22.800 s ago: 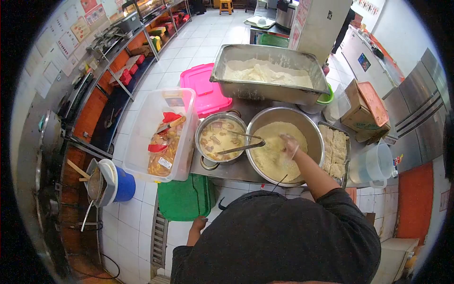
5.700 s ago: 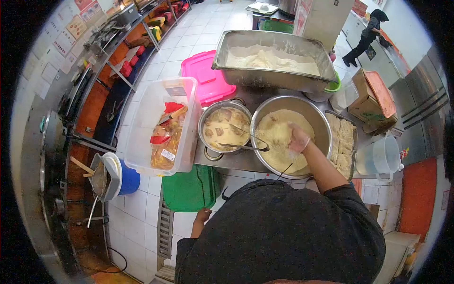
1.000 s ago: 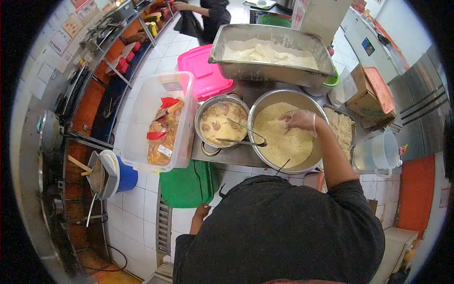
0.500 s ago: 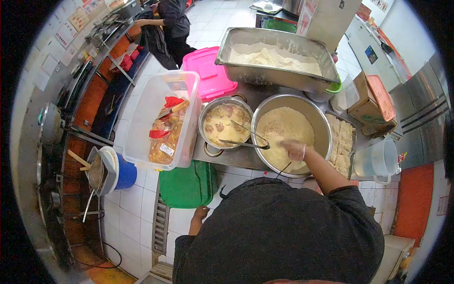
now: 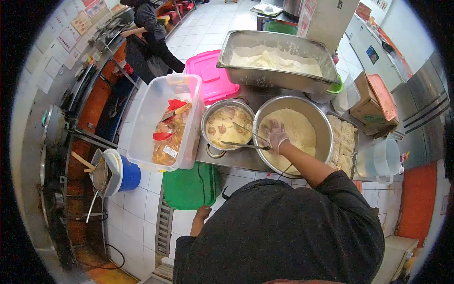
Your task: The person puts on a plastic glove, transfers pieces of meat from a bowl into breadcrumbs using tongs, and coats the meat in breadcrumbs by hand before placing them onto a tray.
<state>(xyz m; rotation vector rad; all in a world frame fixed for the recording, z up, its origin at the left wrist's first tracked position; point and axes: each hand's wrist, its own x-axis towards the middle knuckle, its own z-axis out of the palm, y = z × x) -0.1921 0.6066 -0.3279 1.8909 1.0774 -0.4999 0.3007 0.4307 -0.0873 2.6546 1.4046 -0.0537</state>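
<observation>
My right hand (image 5: 276,132), in a clear plastic glove, presses down with fingers spread on pale breadcrumbs (image 5: 298,125) inside a large steel bowl (image 5: 326,142). Whatever lies under the palm is hidden. Left of it, metal tongs (image 5: 243,144) bridge the bowl's rim and a steel pot (image 5: 204,135) of yellowish batter with pieces of raw meat (image 5: 222,128). Low at my side, my left hand (image 5: 203,212) is bare and loosely curled beside a green lid (image 5: 189,189), with nothing visible in it. Right of the bowl, a tray (image 5: 355,156) holds crumb-coated pieces (image 5: 341,142).
A clear plastic bin (image 5: 137,142) with bagged food and a wooden-handled knife stands left. Behind are a pink lid (image 5: 213,71) and a deep steel pan (image 5: 279,78) of flour. A water jug (image 5: 385,161) stands right. Another person (image 5: 151,35) is at the back-left counter.
My right hand has moved left and farther from me within the bowl, coming down over a darker patch in the crumbs. The other person has shifted left. My left hand stays low.
</observation>
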